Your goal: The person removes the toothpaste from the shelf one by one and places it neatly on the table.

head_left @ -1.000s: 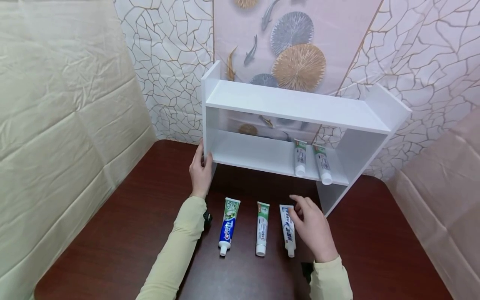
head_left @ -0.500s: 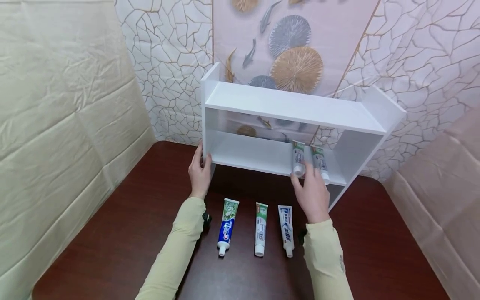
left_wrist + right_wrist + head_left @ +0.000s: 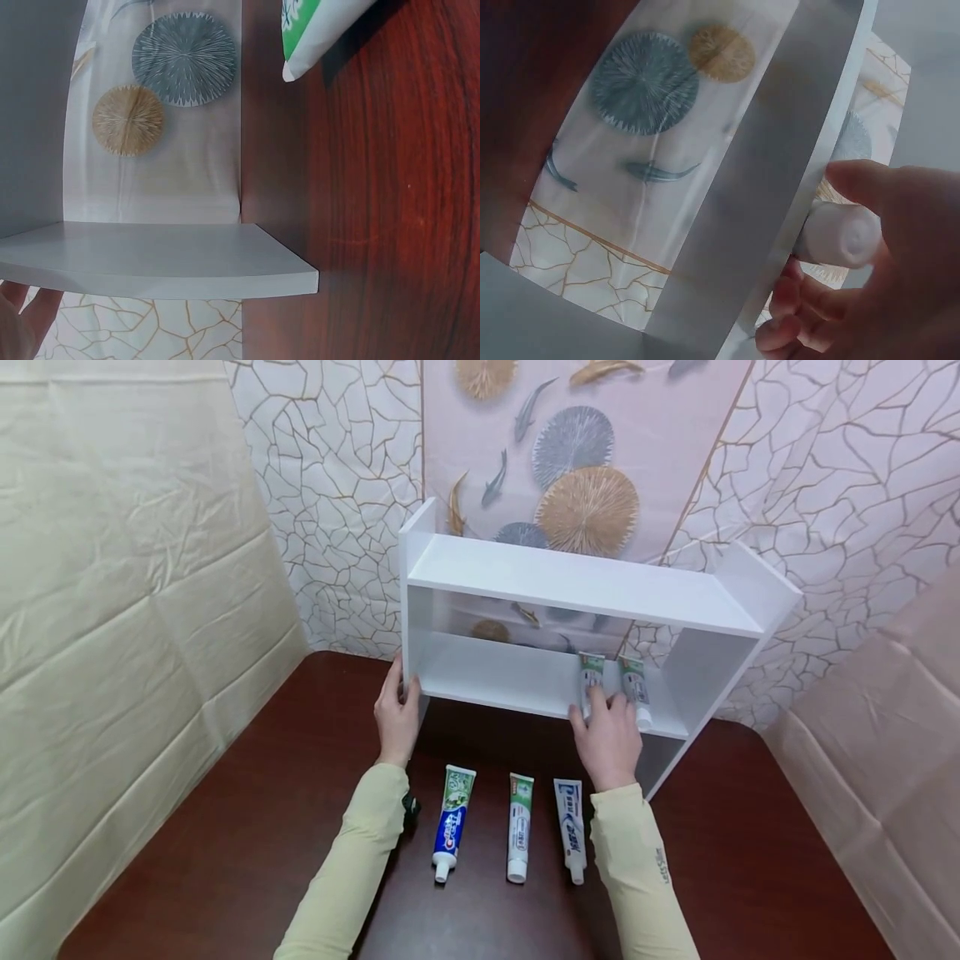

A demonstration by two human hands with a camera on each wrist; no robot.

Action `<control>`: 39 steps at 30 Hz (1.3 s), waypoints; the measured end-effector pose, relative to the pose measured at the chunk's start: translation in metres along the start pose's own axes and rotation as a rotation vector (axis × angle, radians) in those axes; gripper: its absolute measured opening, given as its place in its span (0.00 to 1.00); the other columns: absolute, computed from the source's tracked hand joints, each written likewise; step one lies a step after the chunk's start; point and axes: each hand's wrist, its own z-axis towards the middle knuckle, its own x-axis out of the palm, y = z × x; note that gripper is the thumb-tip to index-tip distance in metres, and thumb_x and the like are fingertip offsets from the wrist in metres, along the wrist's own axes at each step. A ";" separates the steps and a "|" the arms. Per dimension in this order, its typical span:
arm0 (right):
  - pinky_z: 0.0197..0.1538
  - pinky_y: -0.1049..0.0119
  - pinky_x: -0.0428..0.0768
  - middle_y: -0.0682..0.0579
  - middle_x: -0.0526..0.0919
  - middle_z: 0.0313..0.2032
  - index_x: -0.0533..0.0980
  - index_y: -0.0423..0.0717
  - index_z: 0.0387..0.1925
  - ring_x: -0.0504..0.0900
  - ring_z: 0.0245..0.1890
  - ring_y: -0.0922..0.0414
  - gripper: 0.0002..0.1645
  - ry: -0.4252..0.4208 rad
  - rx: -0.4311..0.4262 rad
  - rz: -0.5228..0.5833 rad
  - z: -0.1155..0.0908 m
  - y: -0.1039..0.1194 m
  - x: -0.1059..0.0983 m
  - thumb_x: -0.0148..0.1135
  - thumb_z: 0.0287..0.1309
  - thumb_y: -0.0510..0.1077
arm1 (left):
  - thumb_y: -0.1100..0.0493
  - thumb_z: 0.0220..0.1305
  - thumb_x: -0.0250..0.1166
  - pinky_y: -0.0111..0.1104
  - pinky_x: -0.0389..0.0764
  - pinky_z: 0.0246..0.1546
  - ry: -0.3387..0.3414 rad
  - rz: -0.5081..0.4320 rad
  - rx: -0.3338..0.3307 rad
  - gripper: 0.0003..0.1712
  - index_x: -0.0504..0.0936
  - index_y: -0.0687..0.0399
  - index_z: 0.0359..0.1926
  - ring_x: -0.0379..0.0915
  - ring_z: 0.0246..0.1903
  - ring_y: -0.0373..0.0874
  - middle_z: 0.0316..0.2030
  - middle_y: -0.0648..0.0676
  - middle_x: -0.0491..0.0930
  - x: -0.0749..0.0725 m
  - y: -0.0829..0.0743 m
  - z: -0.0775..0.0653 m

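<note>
A white two-tier shelf [image 3: 480,672] stands at the back of the table. My left hand [image 3: 397,718] grips its left side panel, thumb at the front edge; only fingertips show in the left wrist view. My right hand [image 3: 609,739] is at the lower board, thumb and fingers to either side of a green-and-white toothpaste tube [image 3: 592,670]. The tube's white cap [image 3: 844,234] sits between them in the right wrist view. A matching toothpaste tube [image 3: 634,683] lies to its right on the board.
On the table [image 3: 247,827] in front lie a blue-and-green toothpaste tube [image 3: 453,822], a green-and-white toothpaste tube [image 3: 519,827] and a white-and-blue toothpaste tube [image 3: 570,831], side by side. Behind the shelf hangs a patterned backdrop [image 3: 337,510].
My right hand has gone from above the white-and-blue tube on the table up to the shelf, then left onto the left tube there. My left hand has stayed on the side panel.
</note>
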 end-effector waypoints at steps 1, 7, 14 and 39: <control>0.28 0.46 0.72 0.36 0.74 0.39 0.73 0.43 0.57 0.72 0.38 0.41 0.23 -0.007 0.006 0.007 -0.001 0.000 0.001 0.57 0.66 0.51 | 0.52 0.73 0.54 0.50 0.78 0.52 0.000 0.000 0.000 0.27 0.65 0.33 0.71 0.76 0.57 0.52 0.66 0.52 0.71 0.000 0.000 0.000; 0.33 0.46 0.74 0.36 0.76 0.41 0.71 0.41 0.52 0.74 0.39 0.40 0.18 -0.033 0.031 0.002 -0.005 -0.002 0.004 0.55 0.67 0.48 | 0.53 0.73 0.54 0.49 0.79 0.51 -0.006 -0.008 -0.001 0.27 0.66 0.35 0.70 0.76 0.56 0.52 0.64 0.53 0.73 0.000 -0.003 0.000; 0.30 0.45 0.75 0.33 0.81 0.39 0.72 0.38 0.49 0.79 0.32 0.37 0.16 -0.037 -0.001 0.028 -0.008 -0.005 -0.002 0.55 0.64 0.44 | 0.56 0.72 0.55 0.50 0.78 0.50 -0.017 -0.001 -0.012 0.27 0.67 0.40 0.70 0.76 0.56 0.53 0.65 0.54 0.73 0.002 -0.006 0.001; 0.21 0.59 0.68 0.31 0.82 0.33 0.67 0.43 0.52 0.72 0.17 0.47 0.18 0.170 0.051 0.122 -0.016 -0.012 -0.028 0.50 0.62 0.44 | 0.54 0.72 0.55 0.46 0.79 0.44 -0.043 0.015 0.021 0.25 0.69 0.40 0.69 0.79 0.49 0.54 0.61 0.56 0.75 0.005 -0.003 0.001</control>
